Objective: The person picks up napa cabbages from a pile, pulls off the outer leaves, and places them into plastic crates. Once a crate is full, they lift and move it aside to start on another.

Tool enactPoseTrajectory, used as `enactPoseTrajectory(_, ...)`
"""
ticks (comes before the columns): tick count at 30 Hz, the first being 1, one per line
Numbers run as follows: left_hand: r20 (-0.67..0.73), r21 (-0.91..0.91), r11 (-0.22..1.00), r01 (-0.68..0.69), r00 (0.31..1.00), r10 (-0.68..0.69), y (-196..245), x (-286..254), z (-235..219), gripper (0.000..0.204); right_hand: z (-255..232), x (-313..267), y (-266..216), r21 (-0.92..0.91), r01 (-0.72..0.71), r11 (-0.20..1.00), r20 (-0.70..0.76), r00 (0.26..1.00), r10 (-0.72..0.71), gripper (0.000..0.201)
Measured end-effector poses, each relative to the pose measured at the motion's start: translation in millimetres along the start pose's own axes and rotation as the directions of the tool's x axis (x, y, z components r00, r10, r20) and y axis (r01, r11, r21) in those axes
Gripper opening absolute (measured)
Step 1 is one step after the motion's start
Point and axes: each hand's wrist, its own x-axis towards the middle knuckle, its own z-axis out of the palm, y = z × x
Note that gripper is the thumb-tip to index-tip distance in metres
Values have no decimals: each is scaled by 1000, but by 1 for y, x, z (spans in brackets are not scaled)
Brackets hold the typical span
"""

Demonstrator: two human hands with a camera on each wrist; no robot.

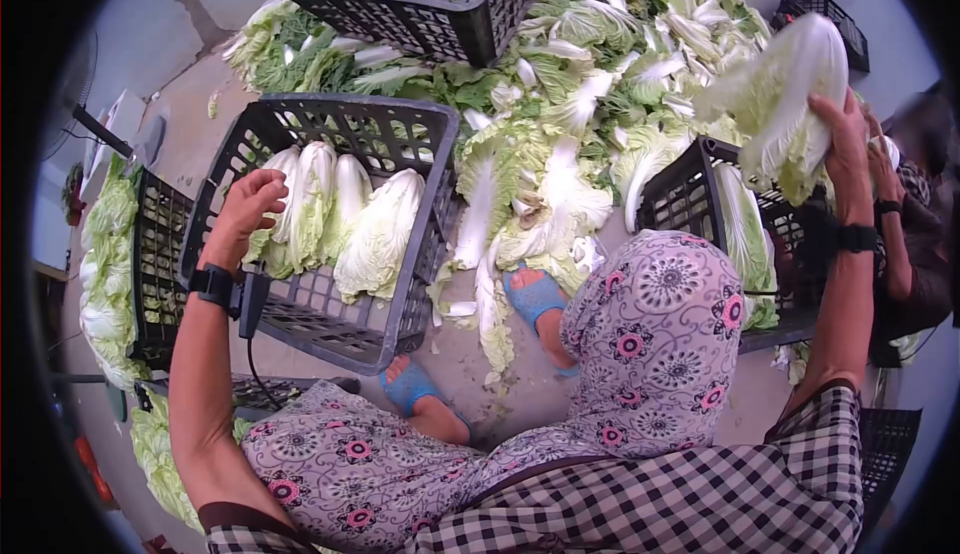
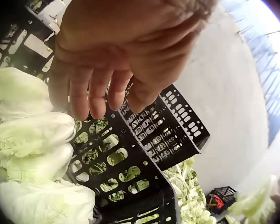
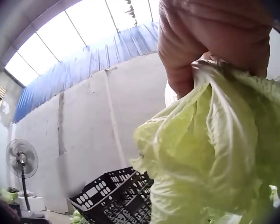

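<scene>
My right hand (image 1: 848, 144) grips a Chinese cabbage (image 1: 805, 79), raised above the black crate (image 1: 680, 194) on the right. In the right wrist view its frilly leaves (image 3: 205, 140) hang below the fingers. Another Chinese cabbage (image 1: 743, 219) lies in that right crate. My left hand (image 1: 248, 212) holds nothing, its fingers loosely bent above the left side of the tilted black crate (image 1: 320, 342). Inside this crate several Chinese cabbages (image 1: 382, 239) lie side by side. The left wrist view shows the relaxed fingers (image 2: 98, 95) hanging near the crate's slotted wall.
Loose outer leaves (image 1: 560, 194) heap up across the floor behind and between the crates. An upper black crate (image 1: 400, 14) rests on the pile. At far left stands a cabbage-filled crate (image 1: 160, 254). Another person (image 1: 915, 224) works at far right. A fan (image 3: 22, 158) stands by the wall.
</scene>
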Motion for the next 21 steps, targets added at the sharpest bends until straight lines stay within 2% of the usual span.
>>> enactPoseTrajectory(3, 57, 98, 994, -46, 998, 40, 0, -2, 2, 26, -71, -15, 29, -155, -71, 985, -150, 987, 48, 53)
enactPoseTrajectory(5, 134, 139, 985, -103, 987, 84, 2, -5, 7, 25, -111, -27, 48, -397, -83, 914, -197, 980, 3, 57)
enactPoseTrajectory(7, 196, 175, 971, -162, 972, 127, 3, -4, 10, 26, -135, -43, 62, -637, -99, 765, -227, 972, -63, 61)
enactPoseTrajectory(9, 243, 214, 952, -218, 956, 164, -2, 1, 12, 28, -147, -62, 75, -838, -119, 533, -228, 963, -142, 68)
enactPoseTrajectory(12, 275, 280, 925, -257, 944, 179, -1, 1, 14, 32, -135, -78, 89, -849, -399, 347, -391, 915, 97, 77)
enactPoseTrajectory(15, 280, 316, 904, -289, 939, 202, 1, -2, 20, 31, -170, -70, 173, -791, -262, 552, -248, 963, 101, 81)
enactPoseTrajectory(16, 278, 332, 896, -295, 938, 206, -2, -1, 21, 31, -146, -72, 150, -695, -324, 642, -224, 946, 235, 77)
enactPoseTrajectory(18, 297, 341, 888, -309, 932, 210, -12, 4, 27, 32, -140, -43, 150, -701, -243, 671, -130, 968, 214, 68)
enactPoseTrajectory(19, 317, 335, 887, -319, 924, 213, -20, 9, 31, 32, -118, -38, 131, -627, -118, 770, -63, 993, 101, 60)
enactPoseTrajectory(20, 338, 326, 885, -331, 916, 218, -28, 13, 35, 32, -112, -17, 135, -595, 43, 802, 23, 999, -36, 56)
enactPoseTrajectory(21, 342, 351, 876, -330, 916, 208, -30, 13, 40, 32, -83, -7, 107, -590, 81, 803, 88, 995, -35, 51)
